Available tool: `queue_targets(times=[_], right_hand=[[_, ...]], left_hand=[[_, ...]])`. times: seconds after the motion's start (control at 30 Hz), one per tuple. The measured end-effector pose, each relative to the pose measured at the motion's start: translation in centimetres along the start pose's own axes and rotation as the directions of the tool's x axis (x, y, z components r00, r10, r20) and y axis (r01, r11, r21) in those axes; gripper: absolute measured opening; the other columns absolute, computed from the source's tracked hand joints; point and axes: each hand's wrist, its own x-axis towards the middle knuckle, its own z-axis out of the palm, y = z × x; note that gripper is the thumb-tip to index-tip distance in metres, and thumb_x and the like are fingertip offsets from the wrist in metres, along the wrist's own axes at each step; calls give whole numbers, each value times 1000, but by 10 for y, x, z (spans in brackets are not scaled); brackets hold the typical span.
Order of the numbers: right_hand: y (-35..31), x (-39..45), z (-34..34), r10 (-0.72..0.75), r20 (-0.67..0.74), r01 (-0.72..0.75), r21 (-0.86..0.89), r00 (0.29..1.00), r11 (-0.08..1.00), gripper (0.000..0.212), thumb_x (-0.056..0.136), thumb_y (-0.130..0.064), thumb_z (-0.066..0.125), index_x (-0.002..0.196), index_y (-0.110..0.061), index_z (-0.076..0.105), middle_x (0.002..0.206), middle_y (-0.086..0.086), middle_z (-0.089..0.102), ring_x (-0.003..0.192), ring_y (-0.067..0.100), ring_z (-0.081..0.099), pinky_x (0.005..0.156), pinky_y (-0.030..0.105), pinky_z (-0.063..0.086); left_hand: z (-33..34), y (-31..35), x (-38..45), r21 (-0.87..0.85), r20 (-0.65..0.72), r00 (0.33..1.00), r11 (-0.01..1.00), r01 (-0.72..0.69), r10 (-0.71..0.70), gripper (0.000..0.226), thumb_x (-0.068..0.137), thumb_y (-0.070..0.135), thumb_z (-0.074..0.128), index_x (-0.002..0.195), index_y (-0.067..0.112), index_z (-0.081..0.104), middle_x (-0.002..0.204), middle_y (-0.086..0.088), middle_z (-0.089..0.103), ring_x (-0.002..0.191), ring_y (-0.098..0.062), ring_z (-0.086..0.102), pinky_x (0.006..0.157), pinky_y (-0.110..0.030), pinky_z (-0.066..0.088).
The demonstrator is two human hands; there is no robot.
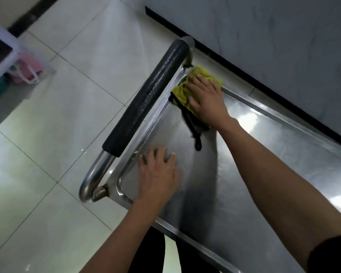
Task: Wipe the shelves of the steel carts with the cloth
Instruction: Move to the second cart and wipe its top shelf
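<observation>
The steel cart's top shelf point(264, 174) fills the right half of the view, shiny with a raised rim. A yellow-green cloth point(182, 92) with a black edge and a black loop lies in the shelf's far corner by the handle. My right hand point(207, 99) presses flat on the cloth, fingers straight and spread. My left hand point(158, 174) rests flat on the bare shelf near the closer corner, fingers spread. The cart's handle point(146, 97) is a steel tube with a black foam grip, running along the shelf's short end.
A grey wall with a black skirting strip point(264, 79) runs close behind the cart's far side. Pale floor tiles point(57, 144) spread to the left. At the far left stand a white frame point(2, 62), a pink bag point(28, 69) and a teal object.
</observation>
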Motion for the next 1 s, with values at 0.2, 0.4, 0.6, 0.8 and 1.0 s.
queue_targets(times=[0.2,0.4,0.6,0.8,1.0], right_hand=[[13,-12,-6,-1,6,2,-59,1000,998,54,92,-31,41,144,-20,47,161,3,29,151,24,17,123,48,9],[17,-23,-11,170,-42,-172,-47,985,984,71,89,-34,44,154,-13,27,165,12,12,153,27,6,124,47,3],[-20,-18,-4,440,-172,-439,45,881,897,52,99,-38,38,147,-21,41,163,9,21,151,29,11,124,46,3],[-32,-22,10,509,-166,-527,-90,844,845,55,105,-43,26,155,-21,28,165,4,15,153,27,3,124,47,3],[-67,-71,30,523,-142,-531,-22,840,847,50,102,-42,35,151,-27,38,163,-4,24,153,22,10,123,43,7]], left_hand=[[-2,0,3,-6,14,1000,1000,9,-9,41,97,42,44,136,31,50,146,-2,36,143,-29,24,114,-55,31],[-15,0,17,-46,-17,1000,999,-5,4,33,99,41,43,125,29,61,136,0,43,133,-22,33,111,-48,30],[-33,-6,50,10,-56,989,990,-137,138,34,95,30,47,124,21,62,137,-1,47,132,-24,36,103,-52,39],[-34,-29,59,24,1,966,966,-259,259,42,90,25,52,130,28,59,143,2,45,134,-22,34,100,-45,35],[-46,-40,59,60,155,919,925,-376,364,63,84,29,59,144,27,42,155,0,28,143,-27,21,109,-46,30]])
